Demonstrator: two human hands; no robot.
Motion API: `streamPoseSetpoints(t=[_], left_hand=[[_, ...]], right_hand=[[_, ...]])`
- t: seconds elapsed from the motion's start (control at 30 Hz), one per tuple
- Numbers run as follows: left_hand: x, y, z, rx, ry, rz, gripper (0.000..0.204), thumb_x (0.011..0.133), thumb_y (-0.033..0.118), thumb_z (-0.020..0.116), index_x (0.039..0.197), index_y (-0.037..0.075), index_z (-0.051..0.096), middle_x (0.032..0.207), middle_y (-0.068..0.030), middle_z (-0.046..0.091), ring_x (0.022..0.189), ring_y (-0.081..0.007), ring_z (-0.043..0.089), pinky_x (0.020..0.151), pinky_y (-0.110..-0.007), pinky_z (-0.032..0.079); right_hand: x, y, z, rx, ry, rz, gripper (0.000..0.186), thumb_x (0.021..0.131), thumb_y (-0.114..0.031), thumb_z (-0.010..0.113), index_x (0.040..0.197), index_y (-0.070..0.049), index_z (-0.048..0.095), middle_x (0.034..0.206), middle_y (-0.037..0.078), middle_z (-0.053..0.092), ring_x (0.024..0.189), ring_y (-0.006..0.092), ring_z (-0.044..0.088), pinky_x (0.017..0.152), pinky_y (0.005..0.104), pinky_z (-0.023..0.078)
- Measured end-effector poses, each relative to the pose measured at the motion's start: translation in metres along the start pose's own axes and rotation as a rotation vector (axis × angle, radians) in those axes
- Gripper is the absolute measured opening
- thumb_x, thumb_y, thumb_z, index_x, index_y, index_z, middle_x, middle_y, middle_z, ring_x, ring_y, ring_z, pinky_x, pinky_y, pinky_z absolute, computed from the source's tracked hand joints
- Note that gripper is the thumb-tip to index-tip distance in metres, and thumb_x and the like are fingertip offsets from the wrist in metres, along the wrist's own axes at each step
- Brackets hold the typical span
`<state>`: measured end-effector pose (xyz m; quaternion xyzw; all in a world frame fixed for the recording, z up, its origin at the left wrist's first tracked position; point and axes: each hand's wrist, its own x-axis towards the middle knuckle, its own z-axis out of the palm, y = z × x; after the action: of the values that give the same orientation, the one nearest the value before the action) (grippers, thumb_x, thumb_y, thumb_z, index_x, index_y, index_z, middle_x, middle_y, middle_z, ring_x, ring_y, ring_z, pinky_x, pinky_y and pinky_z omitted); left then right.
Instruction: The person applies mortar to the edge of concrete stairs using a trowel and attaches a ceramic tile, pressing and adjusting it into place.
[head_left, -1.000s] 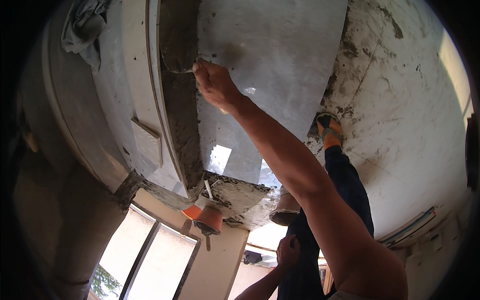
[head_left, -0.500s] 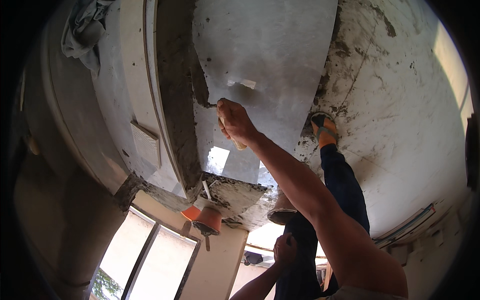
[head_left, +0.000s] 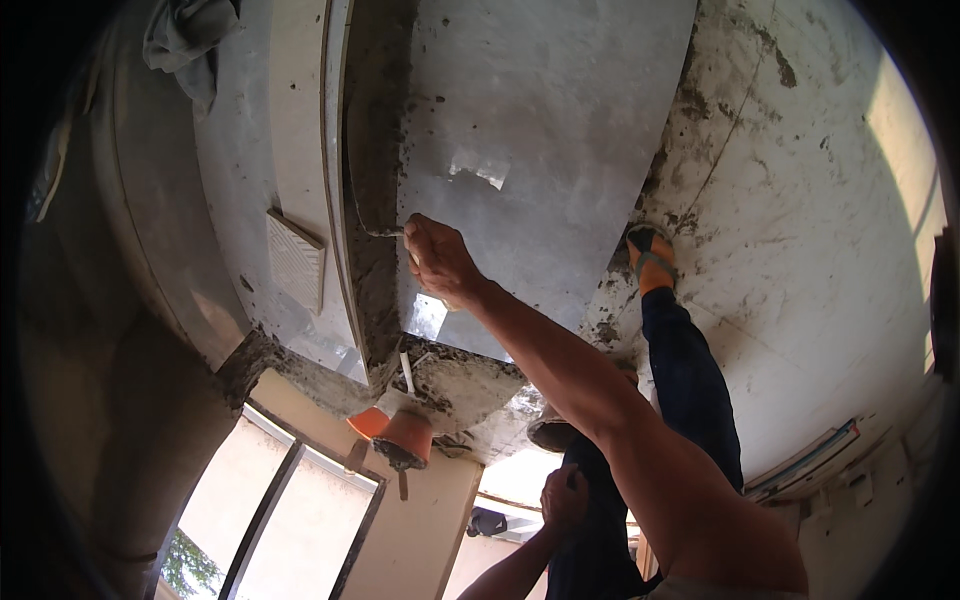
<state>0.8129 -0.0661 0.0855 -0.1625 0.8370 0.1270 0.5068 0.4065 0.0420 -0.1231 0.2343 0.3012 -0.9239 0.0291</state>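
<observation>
Gripping trowel (head_left: 375,190) by its handle w/ your R hand (head_left: 440,262) – fingers wrapped, nearer hand by far. Blade lies just L of & beyond it, long axis approx. along dark mortar strip (head_left: 380,290), betw. pale panel (head_left: 300,120) & grey slab (head_left: 545,130). L hand (head_left: 566,497) curled by trouser leg (head_left: 605,540) – can't tell if holding anything.

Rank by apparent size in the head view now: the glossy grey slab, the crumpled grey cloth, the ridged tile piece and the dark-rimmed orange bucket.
1. Glossy grey slab, by far
2. Crumpled grey cloth, partly cut off
3. Ridged tile piece and dark-rimmed orange bucket: too alike to rank
</observation>
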Motion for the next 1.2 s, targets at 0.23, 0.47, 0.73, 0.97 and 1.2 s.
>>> streamPoseSetpoints(t=[0.23,0.47,0.73,0.97,1.2], left_hand=[[-0.001,-0.011,-0.001,-0.04,0.038,-0.001,0.026,0.097,0.018,0.068,0.116,0.002,0.074,0.115,-0.0202,0.075,0.112,-0.0393,0.071,0.1,-0.05,0.056],[-0.005,-0.027,0.003,-0.095,0.067,0.06,0.026,0.098,0.018,0.067,0.117,0.003,0.074,0.115,-0.0201,0.075,0.112,-0.0393,0.07,0.101,-0.05,0.055],[-0.009,-0.02,0.001,-0.129,0.051,-0.019,0.028,0.096,0.02,0.068,0.117,0.003,0.075,0.114,-0.0205,0.075,0.113,-0.0402,0.069,0.101,-0.05,0.055],[-0.006,-0.018,-0.006,-0.142,0.069,-0.021,0.027,0.095,0.019,0.067,0.115,0.002,0.075,0.115,-0.0225,0.075,0.113,-0.0424,0.07,0.101,-0.052,0.054],[-0.012,-0.018,0.006,-0.155,0.063,-0.041,0.029,0.094,0.021,0.067,0.116,0.005,0.075,0.114,-0.0223,0.075,0.115,-0.0427,0.069,0.102,-0.053,0.054]], right_hand=[[0.041,-0.052,-0.032,-0.053,0.251,0.1,0.037,0.113,-0.045,0.044,0.093,-0.014,0.052,0.065,0.001,0.049,0.049,0.0127,0.049,0.044,0.0325,0.043],[0.08,-0.106,-0.025,-0.228,0.236,0.188,0.04,0.112,-0.048,0.042,0.099,-0.011,0.053,0.076,0.004,0.056,0.057,0.0128,0.054,0.053,0.0359,0.05],[0.016,-0.048,0.029,-0.118,0.279,0.387,0.041,0.111,-0.05,0.041,0.099,-0.012,0.05,0.074,0.003,0.053,0.057,0.0143,0.053,0.055,0.0395,0.049],[-0.067,0.0,0.026,-0.145,0.123,0.486,0.047,0.113,-0.055,0.043,0.096,-0.013,0.051,0.07,0.004,0.054,0.051,0.0158,0.053,0.047,0.0382,0.048],[0.008,-0.117,-0.052,-0.233,0.26,0.379,0.046,0.112,-0.054,0.043,0.096,-0.012,0.053,0.071,0.004,0.055,0.052,0.0147,0.053,0.051,0.037,0.048]])
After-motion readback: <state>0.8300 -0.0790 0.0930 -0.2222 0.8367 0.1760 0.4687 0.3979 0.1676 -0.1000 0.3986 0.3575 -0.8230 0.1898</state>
